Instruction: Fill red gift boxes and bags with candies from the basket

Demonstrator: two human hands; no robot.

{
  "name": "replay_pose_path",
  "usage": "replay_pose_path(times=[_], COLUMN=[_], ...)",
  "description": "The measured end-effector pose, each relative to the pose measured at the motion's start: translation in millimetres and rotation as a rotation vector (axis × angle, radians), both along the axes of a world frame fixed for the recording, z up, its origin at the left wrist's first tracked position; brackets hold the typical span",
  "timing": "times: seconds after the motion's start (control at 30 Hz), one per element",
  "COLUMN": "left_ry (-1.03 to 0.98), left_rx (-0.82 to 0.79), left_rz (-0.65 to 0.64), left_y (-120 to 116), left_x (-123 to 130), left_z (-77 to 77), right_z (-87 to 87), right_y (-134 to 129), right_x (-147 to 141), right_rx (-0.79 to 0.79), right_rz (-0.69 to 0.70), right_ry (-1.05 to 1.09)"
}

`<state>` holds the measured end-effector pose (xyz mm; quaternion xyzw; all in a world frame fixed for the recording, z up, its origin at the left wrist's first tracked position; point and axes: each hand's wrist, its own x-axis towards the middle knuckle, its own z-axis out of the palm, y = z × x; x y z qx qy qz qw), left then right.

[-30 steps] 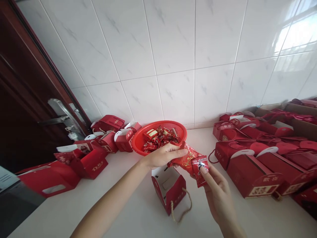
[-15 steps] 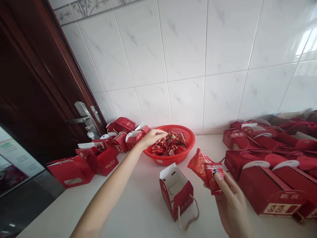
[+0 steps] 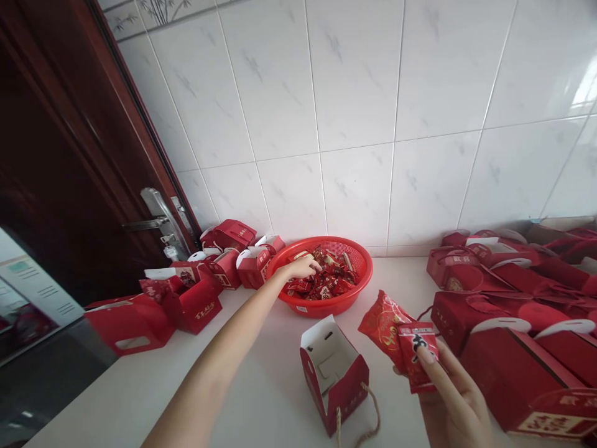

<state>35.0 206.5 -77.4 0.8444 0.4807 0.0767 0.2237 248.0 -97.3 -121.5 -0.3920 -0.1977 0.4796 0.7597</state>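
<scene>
My left hand (image 3: 303,267) reaches into a red plastic basket (image 3: 366,267) full of small red wrapped packets (image 3: 333,280). Its fingers are bent down among the packets, and whatever they may hold is hidden. At the right, my right hand (image 3: 450,386) grips two red packets, a smaller one (image 3: 420,354) with a dark character in front of a larger one (image 3: 383,326). Between my arms, in front of the basket, an open red box (image 3: 345,379) with a white inside and a rope handle stands on the white table (image 3: 261,386).
Red boxes (image 3: 193,305) stand at the left, some open, near a dark door (image 3: 60,124) with a metal handle (image 3: 163,218). Many more red boxes (image 3: 517,367) fill the right side. A white tiled wall (image 3: 354,112) rises behind the basket.
My left hand has moved slightly right and down, deeper among the packets. My right hand, still with both packets, appears a little lower and further right. The view has shifted slightly.
</scene>
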Motion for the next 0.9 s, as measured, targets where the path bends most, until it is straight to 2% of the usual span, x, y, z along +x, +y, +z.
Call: replay_pose_path(times=[0.13,0.33,0.47,0.63,0.8,0.9], left_ry=[-0.098,-0.247,-0.275,-0.205,-0.005,0.079], left_rx=[-0.088,-0.249,-0.257,-0.162,-0.147,-0.132], left_rz=[0.067,0.125,0.140,0.131,0.008,-0.033], left_y=[6,4,3,10,7,0], left_x=[4,6,3,3,4,5], left_z=[-3.6,0.5,-0.2,-5.8,-11.7,-10.2], right_z=[-0.8,1.3,2.5,2.0,1.2,0.2], right_y=[-2,0,-1,-2,-3,-3], right_x=[0,-2,-3,-3,-2,-1], right_rx=[-0.014,-0.027,-0.038,-0.056,-0.055,-0.041], right_rz=[-0.006,-0.016,-0.014,-0.012,-0.009,0.002], right_ry=[0.000,-0.032,-0.042,-0.036,-0.027,-0.028])
